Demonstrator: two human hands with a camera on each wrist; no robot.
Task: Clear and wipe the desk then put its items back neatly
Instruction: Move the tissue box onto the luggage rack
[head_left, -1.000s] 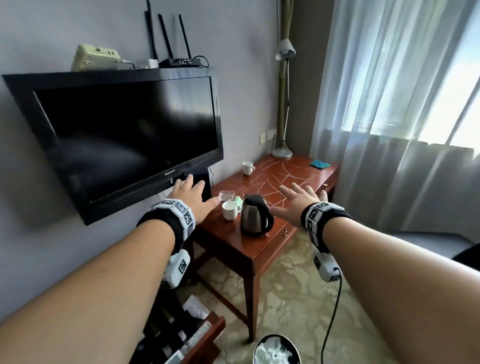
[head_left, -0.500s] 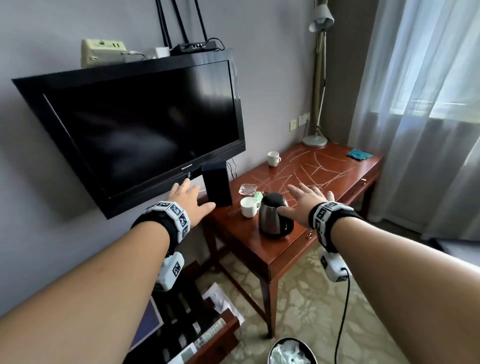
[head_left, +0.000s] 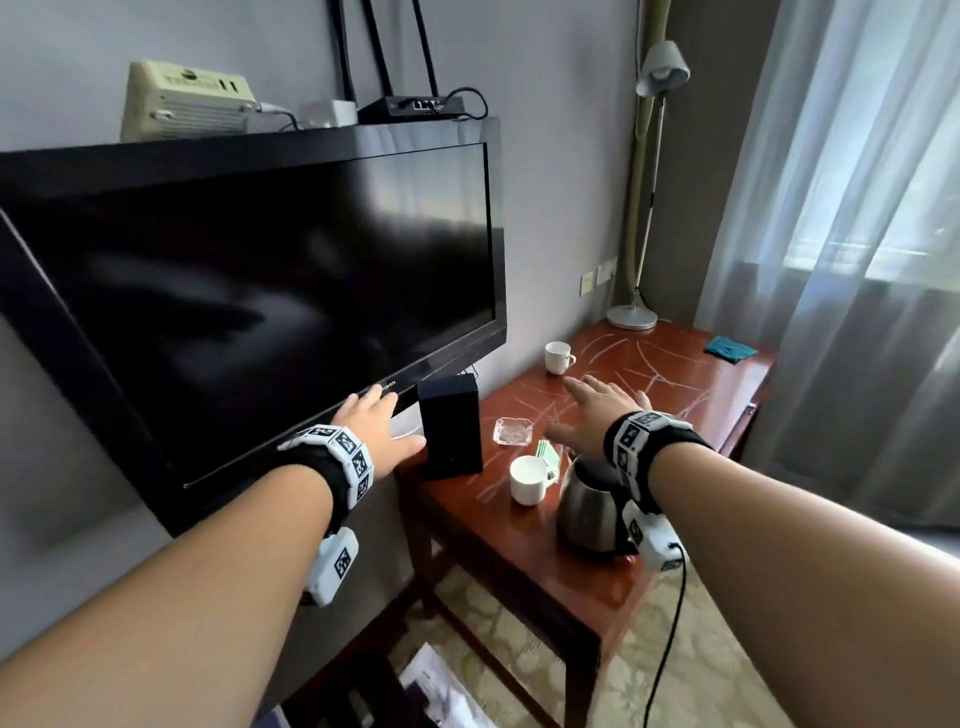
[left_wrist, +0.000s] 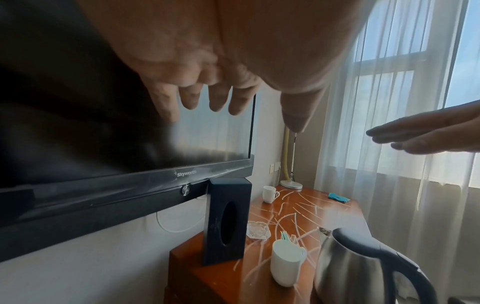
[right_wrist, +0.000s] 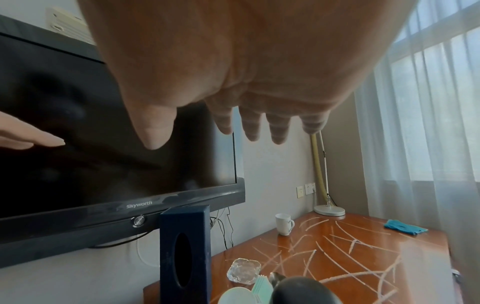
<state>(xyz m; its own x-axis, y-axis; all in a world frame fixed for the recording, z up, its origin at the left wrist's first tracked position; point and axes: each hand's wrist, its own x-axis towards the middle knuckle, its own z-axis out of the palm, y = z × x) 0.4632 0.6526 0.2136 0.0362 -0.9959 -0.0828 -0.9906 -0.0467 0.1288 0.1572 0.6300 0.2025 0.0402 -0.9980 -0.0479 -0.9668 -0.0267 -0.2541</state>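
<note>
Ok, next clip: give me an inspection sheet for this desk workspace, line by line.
Surface: wooden desk, streaked with pale marks.
Job's things: black tissue box upright at the wall end; glass ashtray; white cup beside green packets; steel kettle; second white cup; teal cloth at the far corner.
Clutter: nothing seen beyond these.
Grippers: left hand and right hand both flat, above the desk, holding nothing.
Cables: black lead hanging from the right wrist unit.
Surroundings: wall television, lamp base, curtains.
</note>
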